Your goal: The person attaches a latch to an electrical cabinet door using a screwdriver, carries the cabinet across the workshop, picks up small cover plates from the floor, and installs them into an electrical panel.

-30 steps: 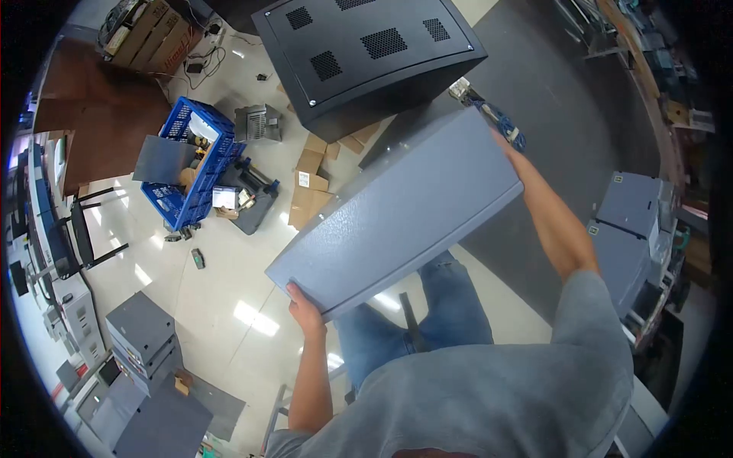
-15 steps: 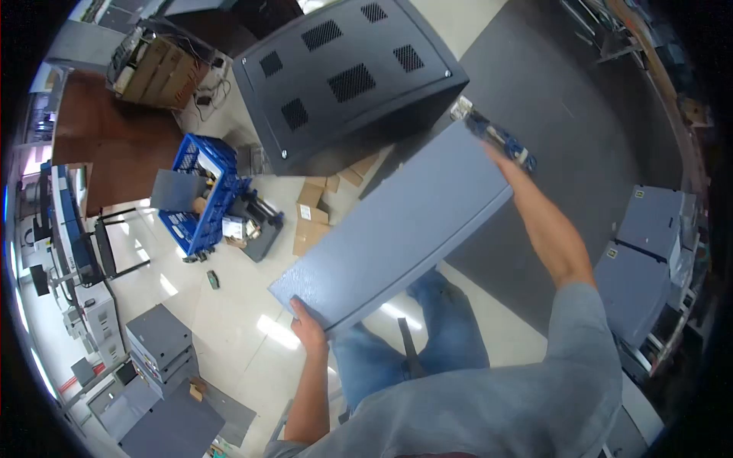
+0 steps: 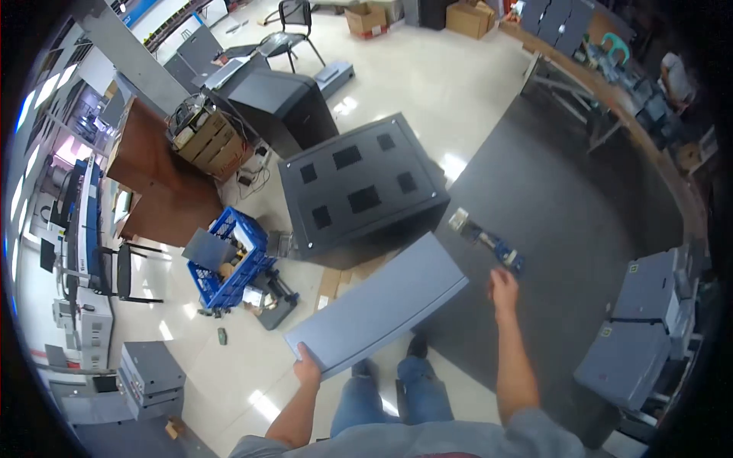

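Observation:
A long grey metal box point(image 3: 382, 301) with a folded lip along its near side lies slantwise in front of me. My left hand point(image 3: 307, 368) grips its near left corner, thumb on top. What bears the far end is hidden from this angle. My right hand point(image 3: 502, 291) is apart from the box, over the dark grey surface point(image 3: 565, 229), its fingers loosely bent and apart with nothing visible in them. Just beyond those fingers lies a blue-and-silver tool or part point(image 3: 489, 240), too small to name.
Behind the box stands a black vented cabinet point(image 3: 363, 179). To the left are a blue crate point(image 3: 259, 256) of parts, a brown panel point(image 3: 164, 183) and stacked grey boxes point(image 3: 153, 374). More grey metal boxes point(image 3: 634, 355) stand at right. A small dark object point(image 3: 222, 336) lies on the floor.
My right hand has let go of the box's far right end and moved right and down. The box sits lower in view, still held by my left hand. My head has tilted up.

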Available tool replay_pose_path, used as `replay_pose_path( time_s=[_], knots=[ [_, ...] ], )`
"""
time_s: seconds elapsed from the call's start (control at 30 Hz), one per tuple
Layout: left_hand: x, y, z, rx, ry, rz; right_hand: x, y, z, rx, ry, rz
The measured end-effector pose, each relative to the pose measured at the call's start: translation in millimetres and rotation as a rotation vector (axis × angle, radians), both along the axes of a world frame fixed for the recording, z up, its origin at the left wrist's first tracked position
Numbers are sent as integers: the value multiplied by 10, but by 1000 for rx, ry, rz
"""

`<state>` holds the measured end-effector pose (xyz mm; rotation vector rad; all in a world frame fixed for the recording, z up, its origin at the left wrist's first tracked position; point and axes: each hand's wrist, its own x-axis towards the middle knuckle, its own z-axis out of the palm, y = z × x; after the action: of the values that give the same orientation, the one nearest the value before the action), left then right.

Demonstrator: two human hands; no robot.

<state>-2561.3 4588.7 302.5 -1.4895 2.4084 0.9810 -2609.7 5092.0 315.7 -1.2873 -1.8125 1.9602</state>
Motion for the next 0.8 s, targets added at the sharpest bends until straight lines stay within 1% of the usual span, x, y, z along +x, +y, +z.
replay_pose_path(
  time_s=[0.03, 0.07, 0.13, 0.17, 0.23, 0.27, 0.3, 0.37, 0.4, 0.47, 0.53, 0.63, 0.67, 0.7, 0.77, 0.8],
  knots=[
    [31, -89, -109, 26, -8, -15, 228, -44, 295, 32, -21, -12],
    [33, -88, -99, 47, 22, -14, 384, -117, 617, 62, -41, -29],
    [32, -58, -53, 89, 69, -25, 570, -158, 1259, 253, 17, -52],
    [49, -113, -165, 58, 44, -24, 723, -212, 1598, 346, 34, -75],
    [46, -133, -242, 109, 45, -37, 893, -320, 2512, 546, 344, -168],
    [54, -173, -221, 129, 40, -52, 1021, -455, 3124, 652, 445, -184],
    [59, -167, -160, 142, 34, -29, 1131, -472, 3448, 825, 792, -179],
    [44, -86, -45, 164, 25, -3, 1604, -712, 4478, 1141, 1013, 122],
    [61, -119, -17, 185, 17, -29, 1819, -868, 4842, 1296, 1082, 327],
    [73, -99, 1, 240, 7, -59, 2115, -1168, 5236, 1461, 1071, 623],
    [19, -82, 160, 104, -57, -264, 2320, -1405, 5380, 1509, 990, 738],
    [46, -370, -344, 131, -97, -153, 2616, -1603, 5402, 1501, 845, 773],
    [-17, -399, -444, 133, -111, -168, 2733, -1652, 5372, 1502, 807, 755],
    [29, -374, -485, 152, -135, -186, 2828, -1671, 5336, 1498, 773, 754],
    [178, -96, -552, 207, -213, -234, 3045, -1652, 5305, 1457, 675, 743],
    [117, -24, -581, 224, -219, -252, 3107, -1671, 5297, 1433, 653, 722]
  ],
)
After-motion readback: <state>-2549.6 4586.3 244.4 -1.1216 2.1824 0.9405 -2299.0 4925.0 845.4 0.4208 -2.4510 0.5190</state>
